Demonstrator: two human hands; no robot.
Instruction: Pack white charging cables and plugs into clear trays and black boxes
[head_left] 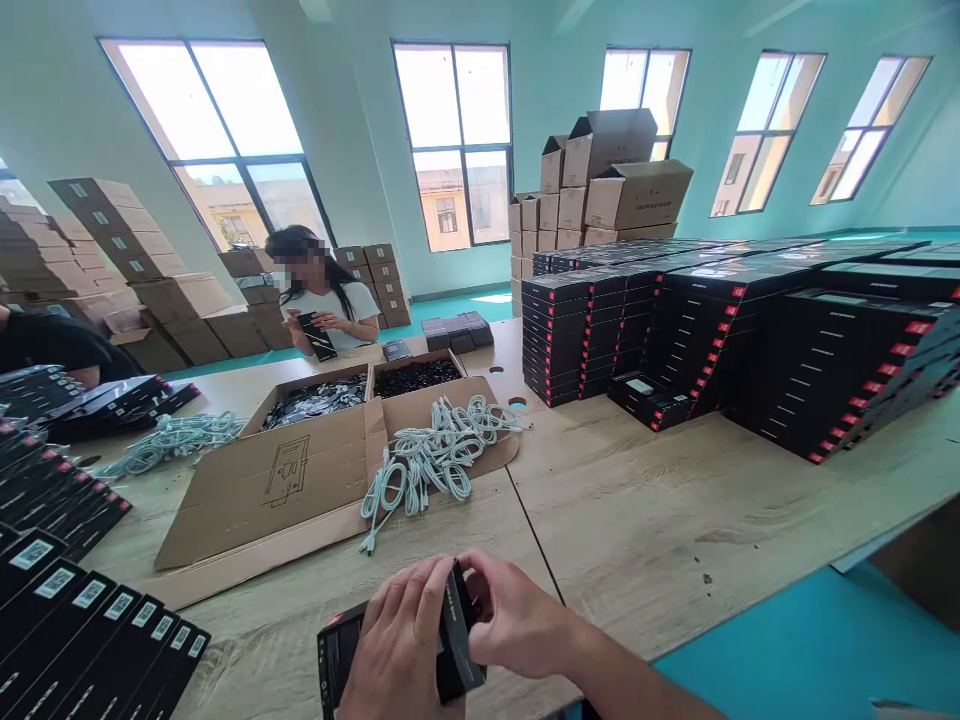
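Near the table's front edge, a black cardboard box (pixel 339 648) with a red patch lies tilted under my hands. My left hand (pixel 405 635) is wrapped over its top, fingers closed against it. At the right end of the box, a black end flap (pixel 459 635) with pale lettering stands up. My right hand (pixel 517 612) is closed on that end, thumb on the flap's face and fingers bent behind it. What lies behind those fingers is hidden. Just beyond my hands, bundled white cables (pixel 431 455) rest on an opened cardboard flap (pixel 255 490).
Stacked black boxes (pixel 697 330) fill the table's right side; more black boxes (pixel 82 610) stand at the left. Open cartons (pixel 322 395) of small parts sit mid-table. Across the table, a person (pixel 330 300) holds a dark box. Another person's dark sleeve (pixel 60 345) shows at far left.
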